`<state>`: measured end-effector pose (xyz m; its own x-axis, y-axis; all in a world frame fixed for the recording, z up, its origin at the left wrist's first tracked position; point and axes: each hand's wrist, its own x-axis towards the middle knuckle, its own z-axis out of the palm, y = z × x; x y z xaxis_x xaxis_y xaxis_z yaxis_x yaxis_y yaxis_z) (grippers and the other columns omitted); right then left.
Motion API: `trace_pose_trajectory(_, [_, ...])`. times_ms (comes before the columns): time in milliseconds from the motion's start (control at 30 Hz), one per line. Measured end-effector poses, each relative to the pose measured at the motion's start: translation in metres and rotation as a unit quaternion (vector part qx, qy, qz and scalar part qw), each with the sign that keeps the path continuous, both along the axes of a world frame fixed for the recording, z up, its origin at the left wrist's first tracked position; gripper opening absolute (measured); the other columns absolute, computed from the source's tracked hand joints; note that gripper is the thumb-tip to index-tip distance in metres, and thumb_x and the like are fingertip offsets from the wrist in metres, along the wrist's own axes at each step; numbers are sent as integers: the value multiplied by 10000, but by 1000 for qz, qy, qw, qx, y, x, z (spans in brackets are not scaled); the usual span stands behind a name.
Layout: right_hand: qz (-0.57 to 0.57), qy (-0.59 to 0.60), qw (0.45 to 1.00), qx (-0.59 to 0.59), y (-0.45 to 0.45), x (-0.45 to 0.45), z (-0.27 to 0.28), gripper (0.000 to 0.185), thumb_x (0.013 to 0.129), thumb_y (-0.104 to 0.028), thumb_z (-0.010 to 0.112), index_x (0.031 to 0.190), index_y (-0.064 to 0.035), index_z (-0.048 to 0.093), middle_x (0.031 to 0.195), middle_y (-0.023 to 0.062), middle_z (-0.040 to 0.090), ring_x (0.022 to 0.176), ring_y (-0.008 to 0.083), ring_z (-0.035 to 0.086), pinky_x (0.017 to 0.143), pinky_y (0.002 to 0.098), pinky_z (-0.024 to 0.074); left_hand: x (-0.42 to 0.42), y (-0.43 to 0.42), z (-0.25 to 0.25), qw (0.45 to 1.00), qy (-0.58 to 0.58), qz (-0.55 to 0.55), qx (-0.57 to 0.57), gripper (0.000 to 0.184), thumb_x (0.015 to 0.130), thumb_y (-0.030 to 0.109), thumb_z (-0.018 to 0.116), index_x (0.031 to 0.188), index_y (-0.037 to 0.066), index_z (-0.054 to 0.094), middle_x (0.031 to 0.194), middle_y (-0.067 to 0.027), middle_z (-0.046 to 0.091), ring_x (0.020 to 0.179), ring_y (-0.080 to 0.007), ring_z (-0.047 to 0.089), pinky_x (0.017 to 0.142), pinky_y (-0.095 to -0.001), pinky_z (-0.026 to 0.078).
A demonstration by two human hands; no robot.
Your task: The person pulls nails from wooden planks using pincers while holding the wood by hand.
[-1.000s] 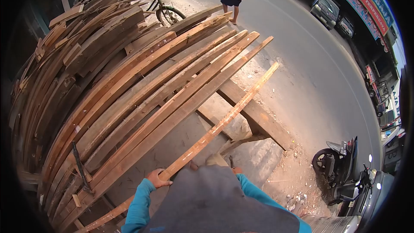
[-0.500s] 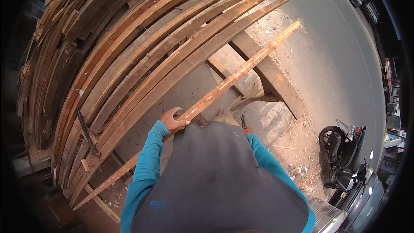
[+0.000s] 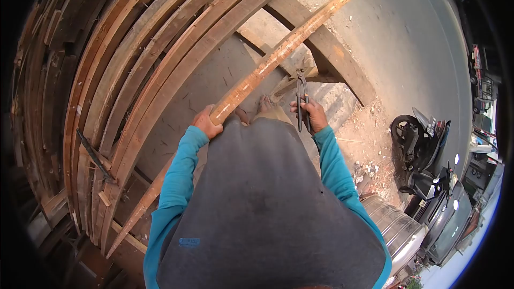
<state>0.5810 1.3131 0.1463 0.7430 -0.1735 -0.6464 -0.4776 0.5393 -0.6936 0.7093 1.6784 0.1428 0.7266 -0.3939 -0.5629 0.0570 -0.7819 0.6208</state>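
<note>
A long, narrow wooden beam (image 3: 276,56) slants across the view, with pale worn patches along its upper face. My left hand (image 3: 205,122) is closed around it near my body, and its lower end runs on behind my left arm. In my right hand (image 3: 312,114) is a pair of pincers (image 3: 301,79), jaws pointing up and away from me. The fingers wrap round its handles, and the pincers are apart from the beam. My bare feet (image 3: 266,101) show partly between the beam and the pincers.
Stacked curved beams (image 3: 176,56) fill the left, with a dark metal bar-like tool (image 3: 95,155) resting across them. A thick timber support (image 3: 334,64) stands under the beam's far part. A parked motorcycle (image 3: 420,150) and a ribbed metal drum (image 3: 393,230) are at right, beside the road (image 3: 423,48).
My right hand has come up and forward, bringing the pincers into full view. The camera view has shifted, and my left hand still grips the beam.
</note>
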Motion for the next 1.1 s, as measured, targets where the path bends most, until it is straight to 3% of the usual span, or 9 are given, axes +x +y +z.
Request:
trace_pose_trajectory(100, [-3, -28, 1000, -8, 7, 0, 7, 513, 937, -104, 519, 1410, 68, 419, 1150, 176, 678, 951, 227, 697, 846, 343, 571, -12, 3, -18, 998, -50, -6, 36, 705, 738, 243, 732, 1380, 62, 502, 1221, -238, 649, 1141, -423, 610, 969, -447, 502])
trace_pose_trajectory(233, [81, -10, 993, -86, 13, 13, 43, 519, 946, -77, 483, 1437, 76, 414, 1155, 175, 685, 977, 238, 707, 855, 331, 573, -22, -6, 6, 993, -76, -7, 91, 745, 739, 224, 754, 1413, 76, 473, 1202, -224, 632, 1126, -425, 599, 967, -473, 486])
trace_pose_trajectory(300, [105, 2, 990, -98, 15, 17, 49, 522, 947, -70, 473, 1445, 75, 412, 1157, 173, 687, 981, 240, 711, 851, 328, 575, -29, -5, 6, 980, -152, -11, 126, 802, 732, 208, 798, 1442, 90, 444, 1160, -200, 604, 1107, -409, 583, 947, -497, 464])
trace_pose_trajectory(567, [166, 33, 971, -170, 12, 33, 62, 469, 935, -96, 489, 1378, 55, 511, 1109, 131, 689, 976, 219, 725, 792, 329, 580, -38, -15, -3, 975, -152, -9, 160, 902, 719, 209, 868, 1476, 90, 393, 1154, -172, 550, 1124, -372, 548, 947, -489, 418])
trace_pose_trajectory(700, [200, 48, 959, -197, 3, 43, 65, 548, 906, -91, 472, 1437, 47, 457, 1169, 151, 696, 1003, 224, 722, 818, 337, 573, -42, -14, -8, 970, -174, -15, 167, 913, 717, 215, 877, 1477, 87, 388, 1142, -170, 547, 1107, -371, 546, 938, -475, 409])
trace_pose_trajectory(933, [290, 67, 904, -307, 1, 60, 75, 460, 895, -126, 508, 1303, 81, 556, 1082, 142, 696, 963, 217, 722, 838, 344, 564, -51, -16, -11, 964, -203, -4, 172, 932, 691, 230, 895, 1468, 98, 397, 1119, -156, 540, 1090, -350, 549, 907, -461, 407])
trace_pose_trajectory(1000, [319, 43, 858, -401, 4, 62, 81, 353, 862, -168, 539, 1127, 54, 608, 945, 161, 688, 906, 232, 717, 805, 354, 531, -52, -17, -9, 959, -228, 1, 169, 918, 696, 223, 889, 1464, 101, 402, 1114, -154, 538, 1085, -347, 549, 906, -459, 406])
trace_pose_trajectory(1033, [323, 45, 856, -400, 6, 62, 83, 353, 862, -168, 539, 1127, 54, 608, 945, 161, 688, 906, 232, 717, 805, 354, 531, -51, -18, -6, 960, -224, 3, 169, 918, 696, 223, 889, 1464, 101, 402, 1114, -154, 538, 1085, -347, 549, 906, -459, 406])
trace_pose_trajectory(1100, [256, -10, 905, -339, 11, 61, 86, 336, 859, -179, 556, 1105, 44, 609, 923, 173, 677, 843, 265, 694, 784, 371, 521, -50, -21, -3, 964, -208, 7, 167, 903, 703, 211, 880, 1462, 103, 404, 1110, -151, 537, 1090, -346, 547, 906, -456, 402])
